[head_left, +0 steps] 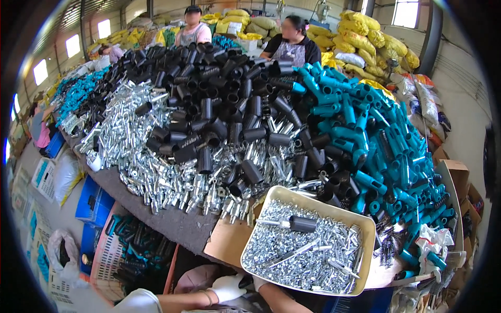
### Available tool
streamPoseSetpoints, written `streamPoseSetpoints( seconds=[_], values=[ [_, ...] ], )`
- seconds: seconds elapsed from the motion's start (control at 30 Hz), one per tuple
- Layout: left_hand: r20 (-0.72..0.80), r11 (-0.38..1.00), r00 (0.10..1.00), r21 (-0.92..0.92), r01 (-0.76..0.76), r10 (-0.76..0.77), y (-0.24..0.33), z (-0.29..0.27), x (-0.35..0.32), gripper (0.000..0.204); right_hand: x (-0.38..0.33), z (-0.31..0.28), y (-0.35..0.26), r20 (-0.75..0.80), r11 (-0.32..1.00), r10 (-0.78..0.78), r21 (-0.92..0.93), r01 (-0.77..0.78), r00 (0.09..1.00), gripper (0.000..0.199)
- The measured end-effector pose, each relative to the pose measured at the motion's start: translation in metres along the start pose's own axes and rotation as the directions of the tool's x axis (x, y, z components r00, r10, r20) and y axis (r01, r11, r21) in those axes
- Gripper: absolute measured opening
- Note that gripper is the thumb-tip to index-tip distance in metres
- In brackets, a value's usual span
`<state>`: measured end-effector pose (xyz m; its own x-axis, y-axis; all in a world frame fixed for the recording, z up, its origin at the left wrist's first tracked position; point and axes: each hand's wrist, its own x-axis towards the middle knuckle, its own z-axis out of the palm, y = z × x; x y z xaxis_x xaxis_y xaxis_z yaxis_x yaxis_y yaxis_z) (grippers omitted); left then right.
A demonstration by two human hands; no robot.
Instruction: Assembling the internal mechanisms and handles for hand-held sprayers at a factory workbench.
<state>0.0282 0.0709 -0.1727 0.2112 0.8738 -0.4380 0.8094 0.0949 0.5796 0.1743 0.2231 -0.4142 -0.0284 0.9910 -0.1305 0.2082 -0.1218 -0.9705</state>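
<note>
My left hand (227, 288), in a white glove, is closed at the table's near edge around a small black piece (245, 281), most of it covered by the fingers. Right beside it is my right hand (259, 282), also gloved, close to the black piece. Its fingers are largely out of sight by the tray, so I cannot tell their grip. The cream tray (371, 237) holds many small metal pins and fittings. On top of them lies a metal rod with a black sleeve (303, 224).
Heaps of silver metal fittings (141, 135), black tubes (224, 83) and teal handles (360, 125) cover the table. A pink crate (107, 250) of dark and teal parts stands below left. Across the table are two people (295, 44). Yellow sacks (360, 26) are stacked behind.
</note>
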Motion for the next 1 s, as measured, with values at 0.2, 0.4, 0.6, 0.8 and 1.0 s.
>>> streamPoseSetpoints(
  seconds=[0.2,0.4,0.6,0.8,1.0],
  values=[
    [-0.055,0.986,0.985,-0.049,0.159,-0.161,-0.024,0.054,0.020,0.045,-0.008,-0.006,0.013,-0.015,0.992,-0.085,-0.096,0.083,0.996,0.047],
    [-0.013,0.990,0.990,-0.022,0.139,-0.139,-0.008,0.036,0.017,0.039,-0.036,-0.011,0.041,0.040,0.969,-0.141,-0.200,0.146,0.989,0.049],
    [-0.163,0.976,0.975,-0.184,0.118,-0.149,-0.023,0.063,0.030,0.034,-0.088,0.003,-0.034,0.270,0.789,0.132,-0.611,0.064,0.954,0.049],
    [-0.243,0.962,0.958,-0.186,-0.201,0.153,-0.014,-0.059,-0.047,0.054,-0.070,-0.061,-0.113,0.359,0.834,0.343,0.308,-0.457,0.868,0.033],
    [-0.756,0.976,0.654,-0.156,-0.151,-0.020,-0.070,-0.177,-0.235,0.054,-0.136,-0.124,-0.126,0.382,0.586,0.449,0.557,-0.589,0.808,0.036]
  ],
)
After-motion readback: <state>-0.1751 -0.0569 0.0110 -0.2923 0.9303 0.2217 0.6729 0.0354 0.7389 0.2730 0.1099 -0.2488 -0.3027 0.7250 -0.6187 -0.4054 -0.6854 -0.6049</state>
